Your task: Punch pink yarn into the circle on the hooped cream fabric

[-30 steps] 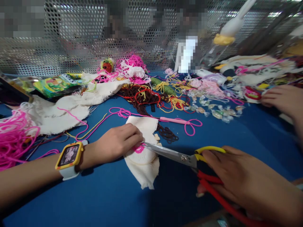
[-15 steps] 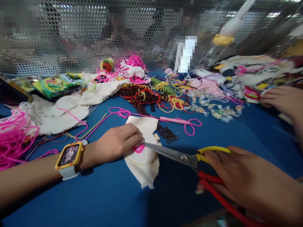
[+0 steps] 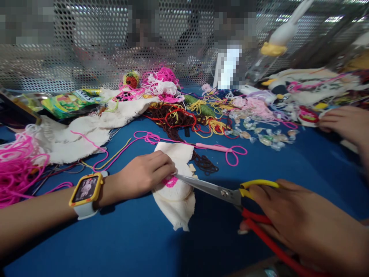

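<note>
A piece of cream cloth [image 3: 180,217] stretched in a round embroidery hoop [image 3: 188,195] lies on the blue table, with a small patch of bright pink loops [image 3: 170,181] on it. My left hand [image 3: 151,171], a yellow-framed watch on its wrist, rests over the hoop's left side. Its fingers are pressed together beside the pink patch; what they pinch is hidden. In my right hand [image 3: 291,215] are large scissors [image 3: 221,191] with one yellow and one red handle. Their blades lie nearly together over the hoop, the tips at my left fingertips.
A pink-handled tool [image 3: 215,147] threaded with pink yarn lies behind the hoop, near dark brown yarn [image 3: 206,163]. Tangled yarns [image 3: 173,117], wrapped candies [image 3: 269,136] and frayed cloth [image 3: 77,134] fill the back. Another person's hand [image 3: 343,119] is at the right, before a perforated metal screen [image 3: 98,50].
</note>
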`<state>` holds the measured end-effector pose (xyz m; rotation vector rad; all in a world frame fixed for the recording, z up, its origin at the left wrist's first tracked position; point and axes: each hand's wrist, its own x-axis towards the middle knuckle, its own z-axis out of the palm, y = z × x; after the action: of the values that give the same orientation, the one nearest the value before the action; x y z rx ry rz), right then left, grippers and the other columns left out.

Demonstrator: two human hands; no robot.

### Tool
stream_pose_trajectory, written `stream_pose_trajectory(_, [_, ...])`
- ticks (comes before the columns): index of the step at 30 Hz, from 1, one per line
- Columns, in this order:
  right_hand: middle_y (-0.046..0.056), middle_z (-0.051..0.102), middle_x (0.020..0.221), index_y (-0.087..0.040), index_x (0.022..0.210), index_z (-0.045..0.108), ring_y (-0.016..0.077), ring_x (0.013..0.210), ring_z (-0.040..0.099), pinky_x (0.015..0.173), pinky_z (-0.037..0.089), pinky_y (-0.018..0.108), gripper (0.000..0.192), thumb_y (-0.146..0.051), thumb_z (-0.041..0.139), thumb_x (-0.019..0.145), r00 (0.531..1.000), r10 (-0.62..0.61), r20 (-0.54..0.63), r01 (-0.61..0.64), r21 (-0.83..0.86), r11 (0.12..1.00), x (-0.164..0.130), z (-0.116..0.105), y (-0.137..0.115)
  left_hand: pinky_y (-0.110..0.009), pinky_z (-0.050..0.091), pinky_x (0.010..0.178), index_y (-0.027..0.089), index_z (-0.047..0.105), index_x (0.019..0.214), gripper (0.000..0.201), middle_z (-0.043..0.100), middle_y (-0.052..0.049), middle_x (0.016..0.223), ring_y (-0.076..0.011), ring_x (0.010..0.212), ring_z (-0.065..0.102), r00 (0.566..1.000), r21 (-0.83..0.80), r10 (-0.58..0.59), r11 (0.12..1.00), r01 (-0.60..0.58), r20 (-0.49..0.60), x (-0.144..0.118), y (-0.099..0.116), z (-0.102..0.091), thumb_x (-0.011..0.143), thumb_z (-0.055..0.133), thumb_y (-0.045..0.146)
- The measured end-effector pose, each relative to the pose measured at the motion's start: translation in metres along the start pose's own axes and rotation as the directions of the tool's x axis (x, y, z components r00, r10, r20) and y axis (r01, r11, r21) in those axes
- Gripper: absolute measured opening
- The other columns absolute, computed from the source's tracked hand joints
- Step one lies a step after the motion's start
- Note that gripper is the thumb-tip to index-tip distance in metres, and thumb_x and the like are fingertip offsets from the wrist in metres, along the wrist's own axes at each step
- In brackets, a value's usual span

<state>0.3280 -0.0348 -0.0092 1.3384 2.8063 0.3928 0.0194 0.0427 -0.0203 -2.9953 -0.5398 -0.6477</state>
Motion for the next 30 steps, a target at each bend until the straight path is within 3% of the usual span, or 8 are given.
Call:
stream_pose_trajectory(2, [0.005, 0.063, 0.058, -0.016, 0.077, 0.061, 0.0216, 0.048, 0.061, 0.051, 0.047, 0.035, 0.018, -0.026, 0.045, 0.078, 0.99, -0.138, -0.005, 0.137, -0.05, 0.989, 0.001, -0.003, 0.001, -0.028, 0.052, 0.068, 0.009, 0.059, 0.099, 0.019, 0.063, -0.011, 0.088, -0.0178, 0.08, 0.059, 1.0, -0.005, 0.001, 1.0, -0.001, -0.005, 0.0, 0.0, 0.0, 0.093, 0.043, 0.017])
stream_pose_trajectory(4, [0.006, 0.063, 0.057, -0.014, 0.078, 0.06, 0.0224, 0.047, 0.061, 0.05, 0.048, 0.036, 0.015, -0.024, 0.048, 0.074, 0.99, -0.142, -0.015, 0.141, -0.06, 0.988, 0.002, -0.005, 0.001, -0.028, 0.052, 0.068, 0.008, 0.059, 0.098, 0.018, 0.063, -0.011, 0.088, -0.0181, 0.081, 0.059, 1.0, -0.011, -0.002, 1.0, 0.001, -0.009, 0.0, 0.0, 0.0, 0.093, 0.044, 0.016])
stream_pose_trajectory(10, [0.005, 0.063, 0.058, -0.016, 0.073, 0.06, 0.025, 0.051, 0.064, 0.05, 0.05, 0.037, 0.031, -0.043, 0.071, 0.064, 0.997, 0.003, 0.071, -0.007, 0.051, 0.999, 0.003, -0.003, -0.007, -0.028, 0.051, 0.067, 0.009, 0.059, 0.097, 0.018, 0.063, -0.012, 0.088, -0.018, 0.08, 0.059, 1.0, -0.016, -0.014, 1.0, 0.014, -0.024, -0.002, -0.001, 0.001, 0.093, 0.044, 0.015])
stream_pose_trajectory(15, [0.006, 0.065, 0.062, -0.017, 0.074, 0.062, 0.0268, 0.053, 0.064, 0.054, 0.05, 0.041, 0.054, -0.063, 0.075, 0.049, 0.984, 0.083, 0.155, -0.102, 0.118, 0.988, 0.003, -0.002, -0.01, -0.027, 0.051, 0.066, 0.009, 0.059, 0.097, 0.017, 0.063, -0.011, 0.088, -0.0178, 0.079, 0.059, 1.0, -0.009, -0.014, 1.0, 0.013, -0.027, -0.001, -0.002, 0.002, 0.092, 0.045, 0.017])
stream_pose_trajectory(19, [0.004, 0.064, 0.061, -0.018, 0.073, 0.061, 0.0267, 0.053, 0.063, 0.052, 0.05, 0.04, 0.059, -0.064, 0.078, 0.041, 0.973, 0.128, 0.19, -0.16, 0.165, 0.973, 0.001, -0.004, -0.011, -0.027, 0.051, 0.066, 0.009, 0.059, 0.098, 0.017, 0.063, -0.011, 0.087, -0.0179, 0.079, 0.059, 1.0, -0.015, -0.005, 1.0, 0.004, -0.03, -0.001, -0.002, 0.002, 0.093, 0.045, 0.017])
stream_pose_trajectory(22, [0.004, 0.065, 0.06, -0.016, 0.074, 0.06, 0.0261, 0.052, 0.063, 0.05, 0.051, 0.039, 0.051, -0.056, 0.078, 0.049, 0.988, 0.074, 0.139, -0.096, 0.158, 0.983, 0.001, -0.006, -0.011, -0.027, 0.051, 0.067, 0.009, 0.059, 0.097, 0.016, 0.064, -0.011, 0.088, -0.0179, 0.079, 0.059, 0.999, -0.016, 0.001, 1.0, -0.001, -0.04, -0.002, -0.001, 0.002, 0.092, 0.045, 0.016])
stream_pose_trajectory(26, [0.005, 0.066, 0.057, -0.015, 0.075, 0.06, 0.0228, 0.047, 0.064, 0.046, 0.049, 0.034, 0.011, -0.025, 0.057, 0.072, 0.997, -0.054, 0.058, 0.049, 0.089, 0.995, 0.003, -0.006, -0.01, -0.027, 0.051, 0.066, 0.01, 0.059, 0.097, 0.016, 0.064, -0.011, 0.087, -0.0181, 0.079, 0.059, 0.999, 0.002, 0.001, 1.0, -0.001, -0.049, -0.001, -0.001, 0.003, 0.092, 0.045, 0.016])
stream_pose_trajectory(30, [0.003, 0.066, 0.055, -0.018, 0.074, 0.058, 0.0194, 0.044, 0.063, 0.047, 0.049, 0.032, 0.018, -0.016, 0.04, 0.072, 1.0, -0.013, 0.025, 0.011, 0.087, 0.996, 0.002, -0.005, -0.01, -0.027, 0.052, 0.066, 0.009, 0.059, 0.097, 0.016, 0.064, -0.011, 0.087, -0.0181, 0.079, 0.06, 0.999, 0.003, 0.0, 1.0, 0.0, -0.049, -0.001, -0.001, 0.002, 0.092, 0.045, 0.016])
